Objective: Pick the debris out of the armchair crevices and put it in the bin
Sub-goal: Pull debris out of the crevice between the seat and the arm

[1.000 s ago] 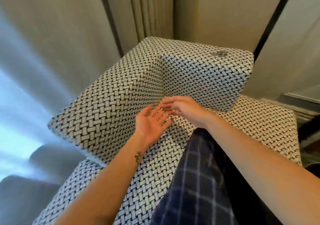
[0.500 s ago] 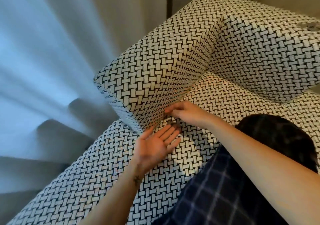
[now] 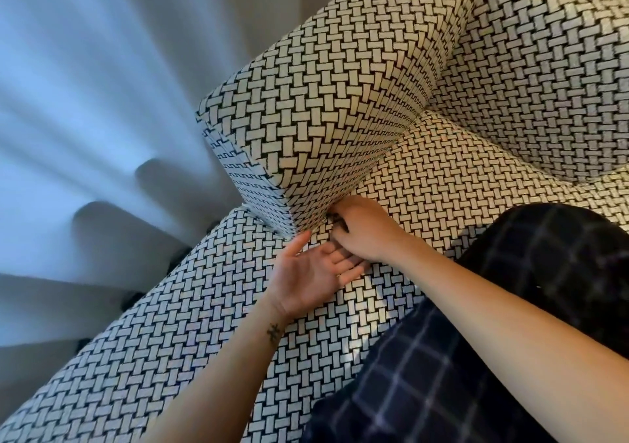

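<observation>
Two bare hands down at the armchair (image 3: 544, 68), seen from the head camera. On the left, the left hand (image 3: 306, 274): palm up, fingers straight and a little apart, holding nothing, just over the seat cushion (image 3: 442, 184). Right beside it, over its fingertips, the right hand (image 3: 366, 233): fingers curled tight and pushed at the crack between armrest (image 3: 323, 119) and seat. Pinched in those fingers, a small dark bit of debris (image 3: 337, 220), right at the crack, too small to tell what kind. Armrest big and boxy, its front corner just above the left hand. Under the right arm, a leg in dark checked trousers (image 3: 476, 357), lying across the seat. On the left wrist, a small dark mark (image 3: 274, 332). All over the armchair, a black and white woven pattern. Behind the armchair, on the left, pale curtains (image 3: 102, 85) in soft folds, blue-white in the light.
</observation>
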Available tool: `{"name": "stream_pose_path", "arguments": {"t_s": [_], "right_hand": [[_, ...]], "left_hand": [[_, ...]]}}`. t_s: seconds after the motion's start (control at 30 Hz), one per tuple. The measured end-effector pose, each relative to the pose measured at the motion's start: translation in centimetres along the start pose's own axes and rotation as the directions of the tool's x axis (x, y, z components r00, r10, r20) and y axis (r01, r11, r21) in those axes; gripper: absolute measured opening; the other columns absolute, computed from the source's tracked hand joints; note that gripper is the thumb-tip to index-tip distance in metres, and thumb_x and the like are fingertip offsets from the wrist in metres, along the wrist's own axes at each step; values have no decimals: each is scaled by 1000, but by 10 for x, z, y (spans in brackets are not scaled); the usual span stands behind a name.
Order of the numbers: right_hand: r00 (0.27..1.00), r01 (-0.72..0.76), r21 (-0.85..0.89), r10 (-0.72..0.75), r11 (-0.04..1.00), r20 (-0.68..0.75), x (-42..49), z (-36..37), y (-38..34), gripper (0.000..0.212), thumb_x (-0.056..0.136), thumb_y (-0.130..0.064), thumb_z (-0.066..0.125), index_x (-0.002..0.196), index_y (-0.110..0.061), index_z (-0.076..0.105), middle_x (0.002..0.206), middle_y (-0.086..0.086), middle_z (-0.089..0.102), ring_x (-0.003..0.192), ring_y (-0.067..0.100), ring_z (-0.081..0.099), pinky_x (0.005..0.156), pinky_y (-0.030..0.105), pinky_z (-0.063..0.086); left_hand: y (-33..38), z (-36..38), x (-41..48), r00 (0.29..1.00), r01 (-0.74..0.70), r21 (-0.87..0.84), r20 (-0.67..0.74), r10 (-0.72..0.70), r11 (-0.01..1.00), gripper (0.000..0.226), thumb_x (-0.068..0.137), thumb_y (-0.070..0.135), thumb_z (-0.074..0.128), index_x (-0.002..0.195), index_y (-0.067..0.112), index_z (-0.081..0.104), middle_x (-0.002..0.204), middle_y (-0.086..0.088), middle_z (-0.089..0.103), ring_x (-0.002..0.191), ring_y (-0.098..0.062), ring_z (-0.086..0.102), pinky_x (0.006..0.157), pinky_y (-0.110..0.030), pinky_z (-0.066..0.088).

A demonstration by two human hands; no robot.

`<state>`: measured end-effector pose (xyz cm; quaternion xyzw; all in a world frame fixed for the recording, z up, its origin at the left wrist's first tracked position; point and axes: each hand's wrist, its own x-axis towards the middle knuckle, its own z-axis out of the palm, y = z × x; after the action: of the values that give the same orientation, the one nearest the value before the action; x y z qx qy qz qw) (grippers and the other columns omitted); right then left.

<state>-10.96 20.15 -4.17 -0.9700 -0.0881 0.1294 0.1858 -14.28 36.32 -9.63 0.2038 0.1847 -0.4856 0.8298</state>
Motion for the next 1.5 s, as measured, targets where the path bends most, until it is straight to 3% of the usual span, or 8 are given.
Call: {"name": "stream_pose_path", "arguments": {"t_s": [0.17, 0.33, 0.47, 0.63, 0.87, 1.03, 1.3, 1.5], "right_hand": [[999, -33, 31, 34, 999, -39, 4, 0, 14, 30, 92, -28, 53, 111, -11, 68, 110, 3, 65, 105, 23, 61, 90, 37, 53], [995, -34, -72, 41, 997, 95, 15, -4, 15, 47, 91, -42, 53, 131, -18, 64, 138, 0, 60, 137, 21, 40, 110, 43, 30], [981, -71, -202, 105, 977, 165, 25, 1, 4, 54, 90, -61, 45, 124, -24, 66, 137, -3, 58, 140, 25, 28, 111, 49, 23], [952, -163, -266, 223, 950, 211, 37, 10, -15, 80, 85, -81, 37, 145, -30, 51, 153, -3, 45, 147, 33, 12, 116, 56, 11], [953, -212, -2, 207, 977, 222, 30, 10, 8, 58, 79, -75, 51, 120, -37, 67, 138, -4, 47, 133, 23, 19, 97, 36, 15], [924, -240, -151, 273, 959, 269, 41, 6, -15, 76, 78, -80, 52, 140, -35, 51, 152, -2, 40, 143, 30, 13, 110, 48, 17], [965, -223, 140, 198, 965, 173, 32, 17, 12, 58, 76, -81, 60, 105, -34, 75, 129, -13, 51, 136, 22, 18, 106, 42, 17], [889, -282, -138, 313, 949, 333, 46, 2, -14, 83, 83, -76, 57, 146, -23, 48, 159, 6, 29, 148, 34, 5, 120, 51, 9]], "left_hand": [[0, 4, 3, 999, -10, -13, 39, 10, 1000, 77, 103, 49, 38, 158, -1, 21, 163, -26, 24, 152, -41, 22, 127, -52, 7], [0, 2, 5, 999, -19, 16, 50, 19, 1000, 76, 104, 49, 31, 159, -1, 18, 164, -27, 20, 153, -40, 20, 127, -52, 3], [1, 2, 5, 999, -16, 21, 44, 15, 1000, 76, 105, 49, 28, 158, -3, 16, 164, -29, 19, 153, -42, 18, 127, -53, 2], [2, 8, 3, 997, -15, 11, 72, 14, 1000, 77, 105, 50, 25, 155, -8, 21, 162, -32, 21, 152, -43, 19, 127, -53, 6], [2, 9, 3, 995, -14, 35, 104, 11, 999, 78, 105, 50, 23, 156, -8, 19, 163, -31, 17, 154, -41, 15, 127, -52, -1], [4, 8, 4, 996, 0, -4, 90, 1, 1000, 78, 104, 49, 27, 153, -11, 25, 162, -31, 22, 153, -43, 18, 127, -54, 5], [5, 9, 5, 995, 25, -6, 100, -24, 1000, 80, 103, 49, 32, 156, -9, 16, 163, -32, 16, 154, -41, 13, 127, -52, 2], [4, 11, 5, 995, 29, -6, 94, -29, 1000, 77, 102, 46, 34, 152, -12, 28, 161, -32, 24, 152, -43, 21, 127, -54, 6]]}}
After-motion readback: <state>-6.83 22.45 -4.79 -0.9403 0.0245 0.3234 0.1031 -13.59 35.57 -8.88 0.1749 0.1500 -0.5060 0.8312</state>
